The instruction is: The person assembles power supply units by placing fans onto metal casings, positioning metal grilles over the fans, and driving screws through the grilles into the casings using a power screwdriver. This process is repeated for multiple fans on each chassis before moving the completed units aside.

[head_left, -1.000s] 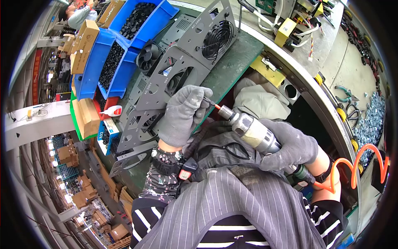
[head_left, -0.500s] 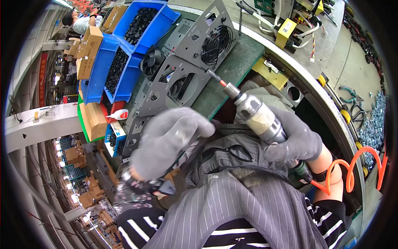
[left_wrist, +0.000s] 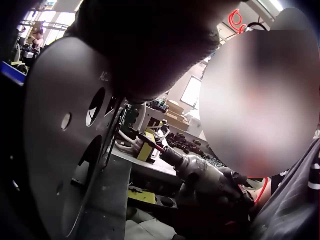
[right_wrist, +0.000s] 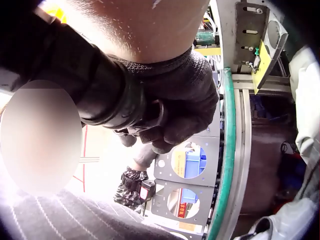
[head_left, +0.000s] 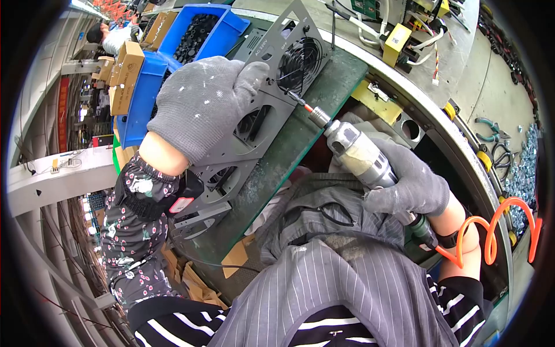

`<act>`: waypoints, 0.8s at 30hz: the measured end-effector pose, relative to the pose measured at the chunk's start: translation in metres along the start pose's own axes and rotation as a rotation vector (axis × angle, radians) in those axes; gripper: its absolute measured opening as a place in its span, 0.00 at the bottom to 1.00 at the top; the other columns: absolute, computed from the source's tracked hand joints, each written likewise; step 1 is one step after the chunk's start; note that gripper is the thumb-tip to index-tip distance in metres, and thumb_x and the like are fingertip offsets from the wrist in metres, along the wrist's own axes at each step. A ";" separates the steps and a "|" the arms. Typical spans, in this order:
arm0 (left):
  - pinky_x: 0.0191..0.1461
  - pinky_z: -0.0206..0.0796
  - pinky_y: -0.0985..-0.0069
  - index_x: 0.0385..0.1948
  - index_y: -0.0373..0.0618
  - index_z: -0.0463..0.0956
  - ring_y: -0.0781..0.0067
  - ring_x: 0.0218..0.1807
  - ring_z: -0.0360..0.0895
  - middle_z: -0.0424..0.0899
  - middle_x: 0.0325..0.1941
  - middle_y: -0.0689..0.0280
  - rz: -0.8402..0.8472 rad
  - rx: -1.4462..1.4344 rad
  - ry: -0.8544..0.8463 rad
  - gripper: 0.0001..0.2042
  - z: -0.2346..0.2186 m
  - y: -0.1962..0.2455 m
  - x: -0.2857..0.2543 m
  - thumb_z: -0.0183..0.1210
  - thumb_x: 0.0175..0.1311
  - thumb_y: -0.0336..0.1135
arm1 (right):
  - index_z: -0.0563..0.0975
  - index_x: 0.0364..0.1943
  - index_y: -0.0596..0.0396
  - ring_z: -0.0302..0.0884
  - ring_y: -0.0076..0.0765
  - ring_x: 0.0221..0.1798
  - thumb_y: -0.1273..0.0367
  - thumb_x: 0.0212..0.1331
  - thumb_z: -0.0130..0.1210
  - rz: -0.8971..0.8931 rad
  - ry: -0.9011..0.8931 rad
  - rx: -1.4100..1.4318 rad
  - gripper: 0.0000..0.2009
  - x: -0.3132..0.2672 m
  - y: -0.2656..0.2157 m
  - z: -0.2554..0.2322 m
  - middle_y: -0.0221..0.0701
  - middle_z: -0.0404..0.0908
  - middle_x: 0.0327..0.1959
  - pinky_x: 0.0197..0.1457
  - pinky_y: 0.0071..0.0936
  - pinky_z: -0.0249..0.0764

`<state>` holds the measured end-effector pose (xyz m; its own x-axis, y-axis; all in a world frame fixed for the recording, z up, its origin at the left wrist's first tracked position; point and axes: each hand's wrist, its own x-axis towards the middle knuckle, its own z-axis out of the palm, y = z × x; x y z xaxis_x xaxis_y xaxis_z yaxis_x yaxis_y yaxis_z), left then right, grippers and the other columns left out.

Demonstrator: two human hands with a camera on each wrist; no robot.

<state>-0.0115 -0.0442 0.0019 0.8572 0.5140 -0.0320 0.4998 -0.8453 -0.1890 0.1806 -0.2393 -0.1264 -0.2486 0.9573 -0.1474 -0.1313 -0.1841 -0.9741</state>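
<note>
My gloved right hand [head_left: 407, 179] grips an air screwdriver [head_left: 359, 155] with an orange coiled hose [head_left: 490, 231] at its back end. The driver's bit [head_left: 298, 99] points at the upright grey metal panels [head_left: 272, 124], and its dark tip overlaps a panel edge in the head view. My gloved left hand [head_left: 205, 104] is over the panels, near the blue bin; its fingertips are mostly hidden, and I cannot tell what they hold. A black fan guard [head_left: 302, 62] sits on the far panel. In the left wrist view, a holed panel [left_wrist: 47, 95] stands beside the dark glove.
Blue bins [head_left: 231, 26] of small black parts stand behind the panels, with a cardboard box [head_left: 126, 81] beside them. The green bench edge [head_left: 306, 136] runs in front. At the right lie pliers [head_left: 491, 130], small bluish metal parts [head_left: 523, 168] and a yellow wired component [head_left: 397, 43].
My left hand has left the driver's bit, swung back, then reached forward over the panels. The right hand keeps its grip on the driver, whose bit has tilted slightly upward.
</note>
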 end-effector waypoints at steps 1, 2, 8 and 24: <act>0.35 0.63 0.60 0.28 0.42 0.74 0.49 0.32 0.72 0.73 0.24 0.54 0.025 0.026 -0.021 0.21 0.000 -0.002 0.000 0.41 0.69 0.50 | 0.71 0.51 0.60 0.71 0.29 0.40 0.60 0.37 0.68 -0.037 0.019 -0.046 0.33 0.002 0.002 0.000 0.33 0.74 0.37 0.46 0.26 0.68; 0.34 0.62 0.59 0.28 0.42 0.74 0.49 0.31 0.72 0.73 0.24 0.54 0.049 0.053 -0.043 0.21 0.000 -0.002 0.000 0.41 0.69 0.49 | 0.71 0.50 0.61 0.72 0.29 0.40 0.60 0.38 0.68 -0.074 0.037 -0.092 0.33 0.003 0.003 -0.001 0.33 0.75 0.37 0.45 0.26 0.69; 0.34 0.62 0.59 0.27 0.41 0.72 0.48 0.31 0.72 0.72 0.24 0.54 0.006 0.032 -0.061 0.21 -0.001 0.000 0.000 0.40 0.70 0.49 | 0.72 0.48 0.62 0.74 0.31 0.39 0.58 0.36 0.68 -0.002 0.011 -0.032 0.32 0.009 -0.005 -0.002 0.35 0.76 0.36 0.44 0.26 0.70; 0.36 0.66 0.60 0.41 0.43 0.74 0.50 0.33 0.74 0.76 0.29 0.55 0.315 0.084 -0.012 0.13 0.001 -0.012 -0.002 0.43 0.68 0.40 | 0.72 0.50 0.58 0.74 0.28 0.37 0.60 0.37 0.69 -0.032 0.014 -0.029 0.32 0.014 -0.001 0.002 0.32 0.76 0.36 0.43 0.26 0.71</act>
<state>-0.0187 -0.0350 0.0035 0.9663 0.2311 -0.1132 0.1977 -0.9483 -0.2482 0.1754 -0.2258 -0.1272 -0.2310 0.9657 -0.1185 -0.1109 -0.1471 -0.9829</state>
